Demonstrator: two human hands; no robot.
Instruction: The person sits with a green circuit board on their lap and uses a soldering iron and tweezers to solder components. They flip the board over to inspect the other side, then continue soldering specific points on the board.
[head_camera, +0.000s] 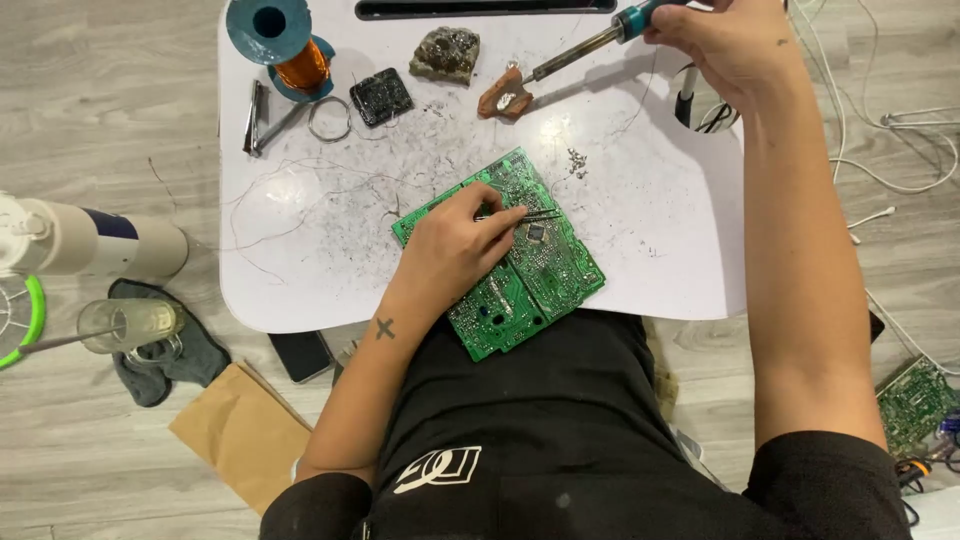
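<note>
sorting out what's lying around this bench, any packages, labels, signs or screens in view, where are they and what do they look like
Brown paper bag: on the floor at lower left, flat, tan, partly under the left arm.
Phone: on the floor just under the white table's near edge, dark rectangular screen, switched off.
White emblem: on the front of the black shirt, blocky outline shape.
No signs in view.

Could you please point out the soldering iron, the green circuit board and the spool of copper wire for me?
soldering iron (575, 52): head view, on its metal shaft.
green circuit board (560, 275): head view, on its bare right part.
spool of copper wire (302, 68): head view, on the copper winding.
</note>
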